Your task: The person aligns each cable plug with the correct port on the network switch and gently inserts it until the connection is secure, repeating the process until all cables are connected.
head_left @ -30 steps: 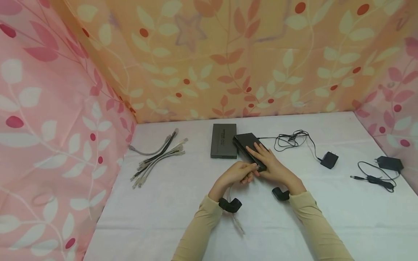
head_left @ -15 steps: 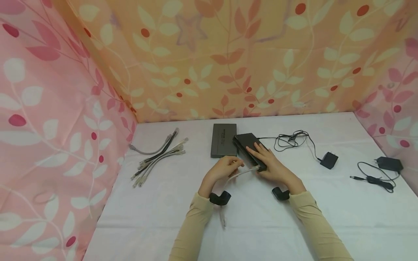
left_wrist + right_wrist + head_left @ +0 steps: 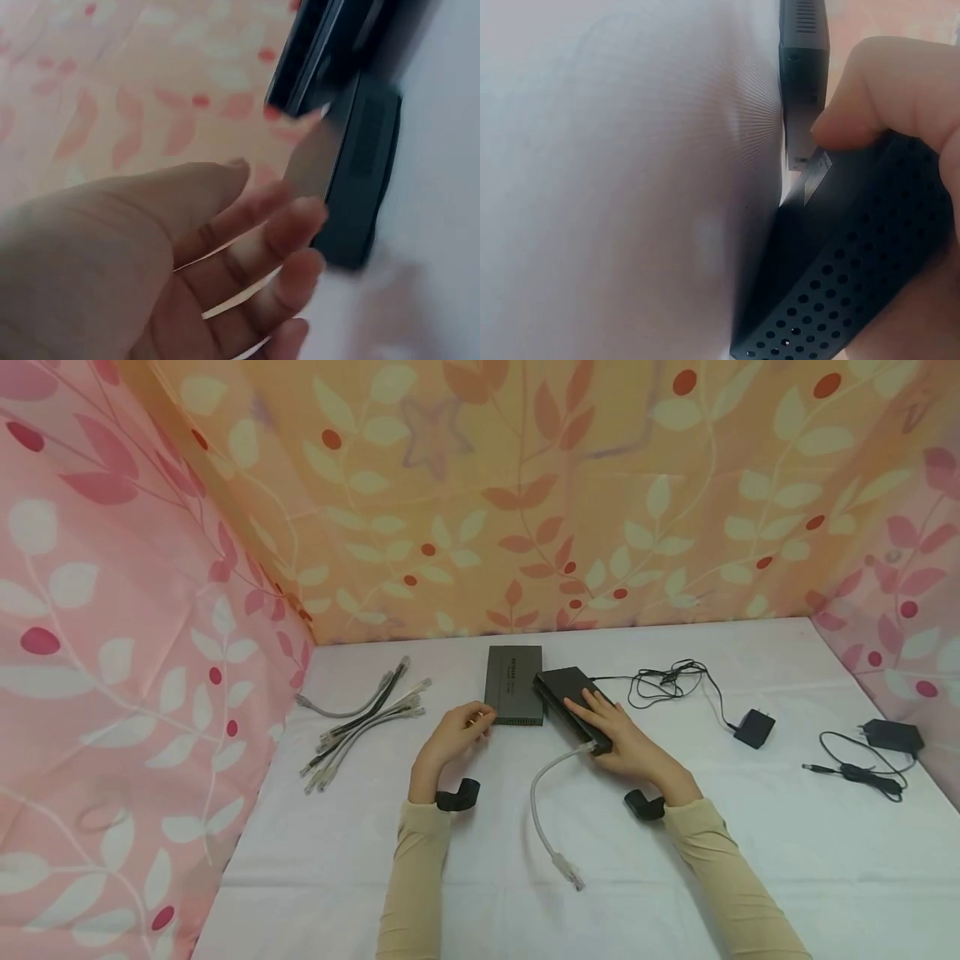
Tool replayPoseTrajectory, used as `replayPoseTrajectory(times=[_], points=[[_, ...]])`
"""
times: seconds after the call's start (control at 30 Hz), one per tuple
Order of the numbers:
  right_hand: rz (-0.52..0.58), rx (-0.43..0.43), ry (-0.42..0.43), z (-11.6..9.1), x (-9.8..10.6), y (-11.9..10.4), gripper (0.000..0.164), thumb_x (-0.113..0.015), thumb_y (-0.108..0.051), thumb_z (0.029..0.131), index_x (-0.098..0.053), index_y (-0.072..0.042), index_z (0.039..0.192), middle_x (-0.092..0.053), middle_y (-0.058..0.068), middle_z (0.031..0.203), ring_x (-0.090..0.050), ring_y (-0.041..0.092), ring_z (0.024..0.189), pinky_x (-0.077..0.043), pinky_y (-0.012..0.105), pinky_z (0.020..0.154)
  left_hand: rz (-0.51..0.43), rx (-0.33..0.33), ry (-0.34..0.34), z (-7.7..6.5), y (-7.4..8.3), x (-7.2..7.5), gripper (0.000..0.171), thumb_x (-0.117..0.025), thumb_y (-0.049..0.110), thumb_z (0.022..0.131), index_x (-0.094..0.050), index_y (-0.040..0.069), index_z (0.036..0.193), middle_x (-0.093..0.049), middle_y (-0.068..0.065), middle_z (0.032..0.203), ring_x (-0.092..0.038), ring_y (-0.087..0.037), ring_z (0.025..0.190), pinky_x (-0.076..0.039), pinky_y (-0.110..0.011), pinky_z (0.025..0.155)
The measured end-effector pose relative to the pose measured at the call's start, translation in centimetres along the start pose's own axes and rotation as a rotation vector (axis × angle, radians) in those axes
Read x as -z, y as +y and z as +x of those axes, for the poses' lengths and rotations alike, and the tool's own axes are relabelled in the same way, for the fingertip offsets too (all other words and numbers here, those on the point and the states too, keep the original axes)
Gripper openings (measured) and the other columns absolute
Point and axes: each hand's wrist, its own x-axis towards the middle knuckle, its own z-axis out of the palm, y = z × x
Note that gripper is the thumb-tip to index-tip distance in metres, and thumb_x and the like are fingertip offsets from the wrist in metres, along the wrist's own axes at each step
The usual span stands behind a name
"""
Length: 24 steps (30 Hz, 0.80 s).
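My right hand [image 3: 621,735] holds a black network switch [image 3: 564,682], fingers spread over its top. In the right wrist view its thumb tucks beneath the switch [image 3: 862,270], which tilts up from the table and has a perforated side. A grey ethernet cable [image 3: 536,802] is plugged into the switch's near end; its other plug hangs toward the front. My left hand [image 3: 455,732] holds nothing, its fingers loosely curled, by the near left corner of a second, grey switch [image 3: 514,683]. In the left wrist view the empty palm [image 3: 225,255] faces that switch.
Several short ethernet cables [image 3: 366,718] lie in a bundle at the left. From the black switch's far end a cord runs to a power adapter [image 3: 754,727]. Another adapter [image 3: 892,737] with a coiled cord lies far right. Floral curtains [image 3: 480,527] enclose the white table [image 3: 337,877].
My left hand has let go of the ethernet cable at the black switch and moved left to the grey switch. The cable's free end now shows fully. My right hand has stayed put.
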Motion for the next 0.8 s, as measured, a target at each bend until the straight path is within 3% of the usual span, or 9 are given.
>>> replayPoseTrajectory(times=[0.43, 0.6, 0.7, 0.8], points=[[0.006, 0.002, -0.002, 0.0, 0.0, 0.0, 0.092, -0.067, 0.003, 0.068, -0.029, -0.027, 0.146, -0.014, 0.021, 0.152, -0.01, 0.044, 0.138, -0.008, 0.072, 0.099, 0.121, 0.1, 0.443, -2.0, -5.5, 3.8, 0.02, -0.055, 0.019, 0.094, -0.065, 0.009, 0.108, -0.062, -0.007, 0.103, -0.055, -0.023, 0.097, -0.044, -0.04, 0.087], [0.005, -0.004, -0.01, 0.0, 0.0, 0.1, 0.091, -0.066, 0.003, 0.069, -0.029, -0.027, 0.146, -0.014, 0.02, 0.153, -0.01, 0.044, 0.139, -0.007, 0.071, 0.1, 0.171, 0.084, 0.603, -2.5, -7.2, 4.3, 0.018, -0.06, 0.015, 0.091, -0.066, 0.009, 0.106, -0.062, -0.007, 0.106, -0.051, -0.027, 0.103, -0.038, -0.043, 0.094], [0.004, -0.006, -0.013, -0.1, -0.1, 0.1, 0.091, -0.067, 0.002, 0.069, -0.028, -0.028, 0.146, -0.013, 0.019, 0.153, -0.009, 0.042, 0.139, -0.007, 0.07, 0.101, 0.222, 0.08, 0.66, -2.7, -7.6, 4.4, 0.017, -0.063, 0.013, 0.088, -0.068, 0.008, 0.104, -0.063, -0.008, 0.108, -0.048, -0.03, 0.104, -0.035, -0.048, 0.092], [0.005, -0.009, -0.014, -0.1, -0.1, 0.1, 0.091, -0.067, 0.001, 0.069, -0.028, -0.028, 0.146, -0.012, 0.018, 0.154, -0.009, 0.041, 0.14, -0.006, 0.069, 0.102, 0.274, 0.126, 0.648, -2.8, -7.7, 4.5, 0.017, -0.063, 0.014, 0.088, -0.068, 0.01, 0.104, -0.062, -0.008, 0.111, -0.046, -0.032, 0.11, -0.03, -0.053, 0.096]])
